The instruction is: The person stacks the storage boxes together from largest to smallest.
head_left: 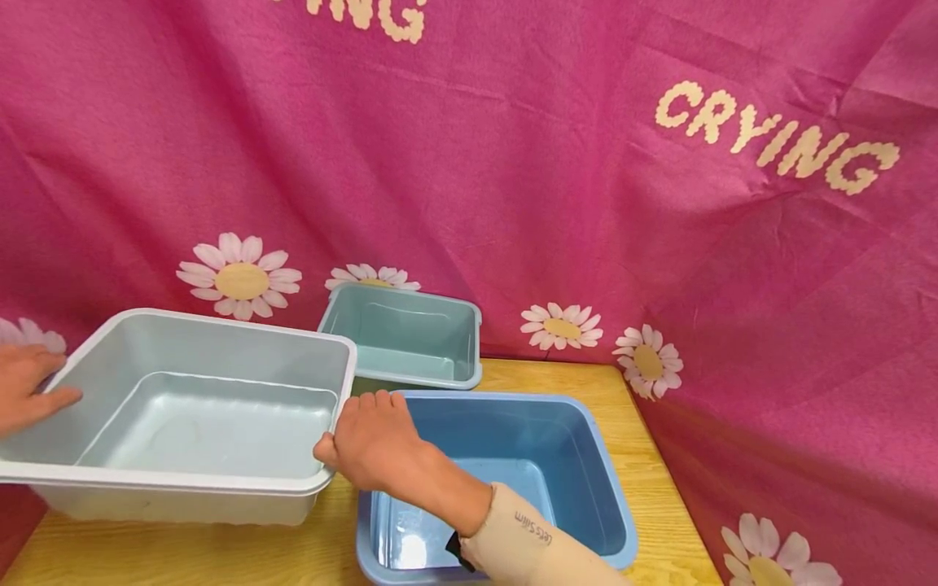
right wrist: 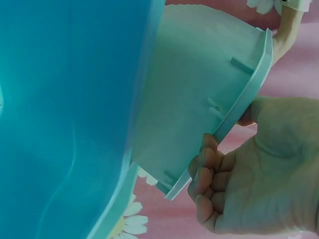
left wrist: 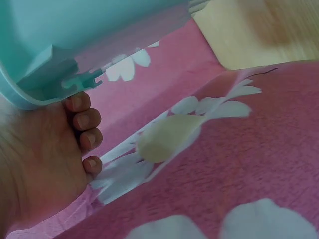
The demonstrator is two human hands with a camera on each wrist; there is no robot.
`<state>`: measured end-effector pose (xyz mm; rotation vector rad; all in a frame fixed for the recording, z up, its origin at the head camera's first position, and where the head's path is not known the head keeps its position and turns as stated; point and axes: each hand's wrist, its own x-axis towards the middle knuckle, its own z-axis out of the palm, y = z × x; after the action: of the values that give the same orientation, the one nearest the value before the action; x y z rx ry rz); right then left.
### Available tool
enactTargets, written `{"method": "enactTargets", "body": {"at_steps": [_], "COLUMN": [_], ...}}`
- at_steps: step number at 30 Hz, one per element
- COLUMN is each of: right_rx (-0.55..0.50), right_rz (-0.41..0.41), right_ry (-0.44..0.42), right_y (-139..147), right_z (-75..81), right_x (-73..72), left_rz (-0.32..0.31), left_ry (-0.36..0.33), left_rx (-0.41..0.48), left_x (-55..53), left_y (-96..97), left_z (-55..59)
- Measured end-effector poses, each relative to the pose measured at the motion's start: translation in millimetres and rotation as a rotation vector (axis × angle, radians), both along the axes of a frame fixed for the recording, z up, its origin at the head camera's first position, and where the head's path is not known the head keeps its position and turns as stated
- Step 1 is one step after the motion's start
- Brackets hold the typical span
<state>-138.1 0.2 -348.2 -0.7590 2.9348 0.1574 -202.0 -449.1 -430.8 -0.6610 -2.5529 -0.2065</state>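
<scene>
A cream sleeve [head_left: 538, 541] covers the right forearm. The right hand [head_left: 377, 439] grips the right rim of a pale grey plastic basin [head_left: 212, 484]; the left hand [head_left: 29, 391] holds its opposite rim. The head view shows the basin's smooth, rounded-rectangular inside, at left above a wooden table [head_left: 648, 464]. Only the wrist views show the undersides: the left one, fingers curled below the rim near a hooked tab [left wrist: 82, 82]; the right one, fingertips beneath the rim and short ribs [right wrist: 241, 65]. The left wrist view is dim, so that hold seems firm but is hard to judge. Just right sits a glossy blue basin [head_left: 498, 397]; behind, a smaller teal basin [head_left: 399, 321]. Beyond hangs creased pink cloth [head_left: 513, 163] printed with white daisies [head_left: 242, 281] and "CRYING".
</scene>
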Motion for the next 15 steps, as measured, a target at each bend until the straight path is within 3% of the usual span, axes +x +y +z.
{"method": "enactTargets", "body": {"at_steps": [5, 10, 15], "right_rx": [-0.033, -0.054, -0.123], "right_rz": [0.017, 0.031, 0.056], "right_ry": [0.031, 0.078, 0.104], "right_y": [8, 17, 25], "right_z": [6.3, 12.9, 16.9], "right_x": [-3.3, -5.7, -8.7], "left_rz": [-0.024, 0.025, 0.084], "left_ry": [0.023, 0.005, -0.044], "left_rx": [0.045, 0.019, -0.047], "left_x": [2.8, 0.8, 3.3], "left_y": [10.7, 14.9, 22.8], "left_z": [11.5, 19.2, 36.0]}}
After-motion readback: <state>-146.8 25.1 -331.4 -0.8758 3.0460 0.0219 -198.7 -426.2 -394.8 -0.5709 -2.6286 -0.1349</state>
